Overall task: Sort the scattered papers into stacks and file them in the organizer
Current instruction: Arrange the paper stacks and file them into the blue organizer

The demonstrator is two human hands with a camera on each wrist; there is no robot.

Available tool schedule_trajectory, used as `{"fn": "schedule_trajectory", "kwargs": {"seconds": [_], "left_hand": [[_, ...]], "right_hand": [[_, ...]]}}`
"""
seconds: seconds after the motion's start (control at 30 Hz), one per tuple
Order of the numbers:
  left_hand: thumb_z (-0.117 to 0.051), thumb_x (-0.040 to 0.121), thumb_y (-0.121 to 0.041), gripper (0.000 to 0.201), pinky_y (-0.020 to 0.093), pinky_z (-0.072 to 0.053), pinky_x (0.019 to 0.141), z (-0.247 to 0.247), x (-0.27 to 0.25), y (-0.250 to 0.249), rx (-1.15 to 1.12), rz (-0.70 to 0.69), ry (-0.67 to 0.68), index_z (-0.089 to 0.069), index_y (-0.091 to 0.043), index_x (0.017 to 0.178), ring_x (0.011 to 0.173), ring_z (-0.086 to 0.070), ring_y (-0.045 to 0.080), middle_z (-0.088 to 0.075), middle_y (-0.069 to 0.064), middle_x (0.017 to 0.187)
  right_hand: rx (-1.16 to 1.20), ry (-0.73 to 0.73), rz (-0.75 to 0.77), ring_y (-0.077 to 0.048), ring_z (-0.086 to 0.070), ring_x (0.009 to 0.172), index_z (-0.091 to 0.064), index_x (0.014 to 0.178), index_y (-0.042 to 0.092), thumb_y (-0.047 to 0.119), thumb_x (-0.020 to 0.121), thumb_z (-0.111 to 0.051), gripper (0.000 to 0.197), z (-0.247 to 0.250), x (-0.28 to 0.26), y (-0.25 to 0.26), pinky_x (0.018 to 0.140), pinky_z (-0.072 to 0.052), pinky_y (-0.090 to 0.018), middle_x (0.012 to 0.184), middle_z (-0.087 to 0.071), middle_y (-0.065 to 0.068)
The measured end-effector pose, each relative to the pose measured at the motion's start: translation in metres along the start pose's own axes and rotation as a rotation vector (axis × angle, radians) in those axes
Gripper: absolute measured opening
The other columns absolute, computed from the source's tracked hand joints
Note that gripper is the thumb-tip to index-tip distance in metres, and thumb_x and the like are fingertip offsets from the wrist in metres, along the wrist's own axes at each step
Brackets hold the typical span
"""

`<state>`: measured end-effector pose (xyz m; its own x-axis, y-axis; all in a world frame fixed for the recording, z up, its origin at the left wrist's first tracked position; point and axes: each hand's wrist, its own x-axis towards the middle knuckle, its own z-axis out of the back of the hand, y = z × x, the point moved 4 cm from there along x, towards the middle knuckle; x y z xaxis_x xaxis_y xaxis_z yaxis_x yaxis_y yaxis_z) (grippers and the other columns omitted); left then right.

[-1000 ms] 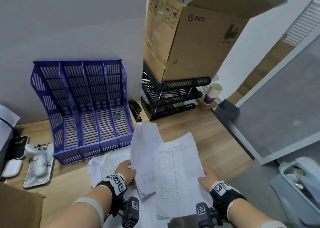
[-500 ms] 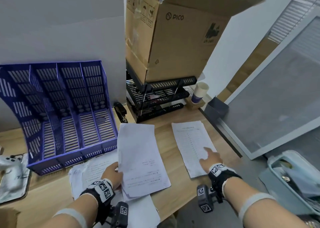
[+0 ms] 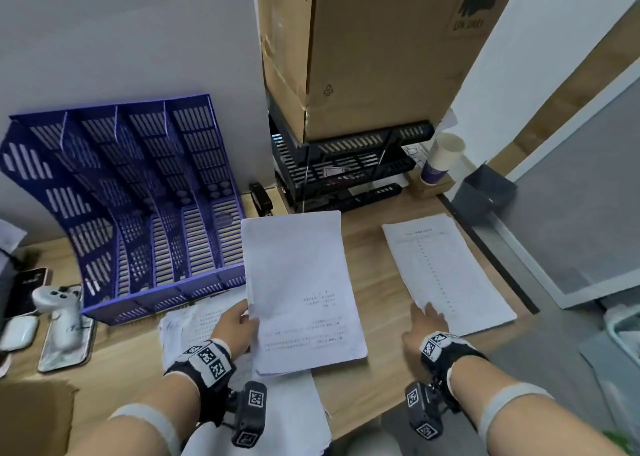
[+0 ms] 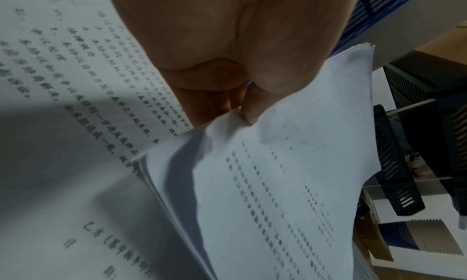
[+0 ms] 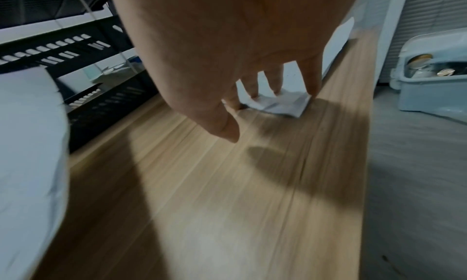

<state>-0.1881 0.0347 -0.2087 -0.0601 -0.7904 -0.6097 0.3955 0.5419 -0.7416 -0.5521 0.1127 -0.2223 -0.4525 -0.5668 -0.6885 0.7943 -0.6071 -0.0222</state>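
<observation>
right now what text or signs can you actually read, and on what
Recycling triangle sign: on the brown cardboard box; its other print is cropped or blurred.
Printed lines on the white paper stack in the left hand: too blurred.
Table sheet: too small.

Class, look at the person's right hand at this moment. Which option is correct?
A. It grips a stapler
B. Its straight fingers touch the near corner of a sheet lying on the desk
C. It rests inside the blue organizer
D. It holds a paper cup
B: the right hand has straight fingers on the near corner of the sheet lying flat on the desk.
</observation>
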Motion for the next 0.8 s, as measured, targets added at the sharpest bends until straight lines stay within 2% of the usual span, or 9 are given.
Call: {"fn": "schedule_trajectory", "kwargs": {"seconds": [0.1, 0.17, 0.3, 0.37, 0.43, 0.5, 0.57, 0.67, 0.8], "left_hand": [[-0.046, 0.095, -0.002, 0.031, 0.032, -0.049, 0.075, -0.002, 0.001, -0.011, 0.130, -0.065, -0.031, -0.061, -0.022, 0.112, 0.083, -0.065, 0.028, -0.072, 0.012, 0.102], [-0.044, 0.095, -0.004, 0.029, 0.033, -0.049, 0.081, -0.004, 0.002, -0.025, 0.275, -0.126, -0.066, -0.060, -0.027, 0.106, 0.092, -0.064, 0.032, -0.071, 0.011, 0.103], [-0.043, 0.096, -0.012, 0.032, 0.042, -0.049, 0.091, -0.011, 0.002, -0.073, 0.678, -0.287, -0.095, -0.056, -0.021, 0.124, 0.108, -0.063, 0.035, -0.068, 0.013, 0.119], [-0.042, 0.096, -0.014, 0.031, 0.045, -0.045, 0.094, -0.021, -0.001, -0.101, 0.903, -0.389, -0.063, -0.053, -0.027, 0.121, 0.110, -0.062, 0.033, -0.067, 0.010, 0.119], [-0.041, 0.092, -0.012, 0.029, 0.043, -0.039, 0.092, -0.033, -0.006, -0.123, 1.058, -0.483, -0.037, -0.053, -0.033, 0.108, 0.107, -0.062, 0.029, -0.068, 0.004, 0.113], [-0.042, 0.090, -0.011, 0.028, 0.041, -0.035, 0.089, -0.043, -0.010, -0.135, 1.111, -0.554, -0.071, -0.052, -0.034, 0.101, 0.105, -0.059, 0.026, -0.069, -0.001, 0.107], [-0.049, 0.089, -0.017, 0.027, 0.043, -0.035, 0.096, -0.048, -0.012, -0.140, 1.063, -0.656, -0.193, -0.056, -0.036, 0.106, 0.108, -0.055, 0.023, -0.068, -0.008, 0.109], [-0.063, 0.085, -0.032, 0.039, 0.044, -0.037, 0.104, -0.046, -0.014, -0.134, 0.944, -0.719, -0.324, -0.053, -0.037, 0.123, 0.120, -0.048, 0.022, -0.056, -0.007, 0.124], [-0.063, 0.087, -0.033, 0.042, 0.044, -0.044, 0.100, -0.048, -0.005, -0.102, 0.817, -0.599, -0.156, -0.050, -0.035, 0.126, 0.124, -0.045, 0.023, -0.047, -0.001, 0.130]], "right_hand": [[0.047, -0.037, -0.031, -0.031, -0.014, 0.148, -0.015, 0.153, 0.016, 0.034, 0.090, -0.048, 0.073, 0.018, 0.001, -0.012, 0.121, -0.018, -0.039, 0.161, -0.008, -0.010], [0.166, -0.125, -0.023, -0.030, -0.029, 0.141, -0.029, 0.146, 0.020, 0.035, 0.082, -0.053, 0.071, 0.032, -0.002, -0.012, 0.115, -0.030, -0.045, 0.154, -0.025, -0.009], [0.642, -0.340, 0.227, -0.015, -0.036, 0.133, -0.028, 0.146, 0.032, 0.025, 0.079, -0.065, 0.077, 0.069, -0.022, 0.011, 0.114, -0.030, -0.046, 0.143, -0.034, 0.006], [0.858, -0.180, 0.355, -0.009, -0.036, 0.130, -0.031, 0.144, 0.034, 0.012, 0.080, -0.066, 0.076, 0.078, -0.034, 0.027, 0.112, -0.034, -0.039, 0.136, -0.038, 0.011], [0.834, 0.019, 0.399, -0.015, -0.051, 0.124, -0.048, 0.129, 0.035, 0.018, 0.072, -0.069, 0.063, 0.072, -0.047, 0.037, 0.108, -0.041, -0.041, 0.132, -0.053, 0.009], [0.733, 0.068, 0.315, -0.019, -0.063, 0.110, -0.061, 0.118, 0.030, 0.045, 0.058, -0.069, 0.062, 0.055, -0.052, 0.033, 0.103, -0.047, -0.043, 0.120, -0.067, 0.004], [0.745, 0.027, 0.232, -0.023, -0.065, 0.105, -0.062, 0.122, 0.021, 0.055, 0.059, -0.065, 0.071, 0.038, -0.054, 0.020, 0.099, -0.049, -0.041, 0.117, -0.069, -0.001], [0.961, -0.051, 0.010, -0.027, -0.066, 0.097, -0.060, 0.122, 0.010, 0.034, 0.083, -0.060, 0.046, 0.010, -0.061, -0.006, 0.085, -0.054, -0.034, 0.113, -0.069, -0.009], [1.349, 0.085, -0.158, -0.031, -0.067, 0.093, -0.061, 0.117, 0.005, 0.014, 0.089, -0.061, 0.029, -0.032, -0.066, -0.013, 0.076, -0.060, -0.041, 0.107, -0.070, -0.016]]}}
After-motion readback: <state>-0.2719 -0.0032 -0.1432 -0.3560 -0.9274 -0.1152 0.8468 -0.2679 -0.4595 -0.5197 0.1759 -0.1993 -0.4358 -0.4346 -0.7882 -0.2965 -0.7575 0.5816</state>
